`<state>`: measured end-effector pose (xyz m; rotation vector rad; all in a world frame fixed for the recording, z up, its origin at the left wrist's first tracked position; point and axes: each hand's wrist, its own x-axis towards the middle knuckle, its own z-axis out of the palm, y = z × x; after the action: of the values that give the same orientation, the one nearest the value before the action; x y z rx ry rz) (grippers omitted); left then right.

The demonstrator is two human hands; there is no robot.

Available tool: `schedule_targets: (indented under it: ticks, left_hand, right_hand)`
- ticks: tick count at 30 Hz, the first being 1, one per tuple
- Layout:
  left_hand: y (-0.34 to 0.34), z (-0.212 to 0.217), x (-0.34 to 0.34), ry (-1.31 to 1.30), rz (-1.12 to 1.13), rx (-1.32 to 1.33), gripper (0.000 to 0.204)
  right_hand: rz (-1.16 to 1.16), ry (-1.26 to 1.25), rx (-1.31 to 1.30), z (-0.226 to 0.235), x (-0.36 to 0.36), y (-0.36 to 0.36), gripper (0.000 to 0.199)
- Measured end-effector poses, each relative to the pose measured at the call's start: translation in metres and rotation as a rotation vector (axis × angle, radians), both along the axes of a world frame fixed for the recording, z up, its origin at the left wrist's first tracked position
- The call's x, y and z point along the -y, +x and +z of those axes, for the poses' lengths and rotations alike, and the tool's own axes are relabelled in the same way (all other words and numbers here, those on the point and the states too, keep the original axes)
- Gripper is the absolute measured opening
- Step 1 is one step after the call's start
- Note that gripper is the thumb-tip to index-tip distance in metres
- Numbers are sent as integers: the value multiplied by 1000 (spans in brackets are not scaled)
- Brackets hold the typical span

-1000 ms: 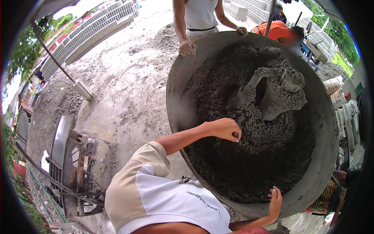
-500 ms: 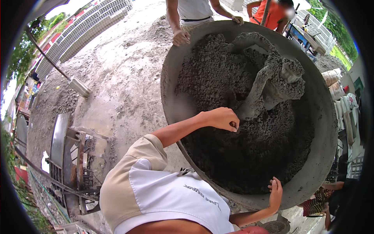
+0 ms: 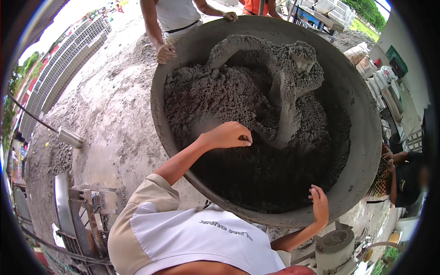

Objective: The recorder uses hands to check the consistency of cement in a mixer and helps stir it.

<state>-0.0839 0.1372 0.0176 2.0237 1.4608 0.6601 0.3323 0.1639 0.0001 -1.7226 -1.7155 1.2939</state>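
A wide round mixing drum (image 3: 366, 160) with a grey rim holds dark, crumbly wet concrete (image 3: 215, 96). Inside it stands a curved mixing arm (image 3: 288, 110), caked with the same mix. My left hand (image 3: 231, 135) hangs over the near left of the concrete, fingers curled into a pinch; whatever lies between them is too small to make out. At the near right rim is my right hand (image 3: 319, 204), raised with fingers bent loosely apart and nothing visible in it.
Across the drum, a person in a white top (image 3: 178, 16) rests both hands on the rim; another wears orange (image 3: 254, 6). Stacked blocks (image 3: 68, 68) and a metal frame (image 3: 75, 211) stand left. Sacks (image 3: 362, 59) lie right, a motor (image 3: 337, 245) near my right arm. Another person (image 3: 410, 178) is far right.
The view has shifted, so the drum sits further left and higher. The mixing arm appears turned a little, its far loop further left. My hands keep nearly the same poses.
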Motion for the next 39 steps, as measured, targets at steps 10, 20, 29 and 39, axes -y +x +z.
schedule_targets:
  ticks: [10,20,29,39]
  left_hand:
    - [-2,3,2,16,65,-75,18]
    - [-1,-1,4,44,-7,-55,22]
    - [-6,-2,-6,31,19,-54,19]
    - [-4,0,6,-2,64,-31,17]
  right_hand:
    - [1,4,-23,-2,0,2,38]
    - [-53,-33,4,4,12,-2,39]
    - [12,-36,-28,-3,1,0,43]
    - [69,-51,3,-11,3,3,46]
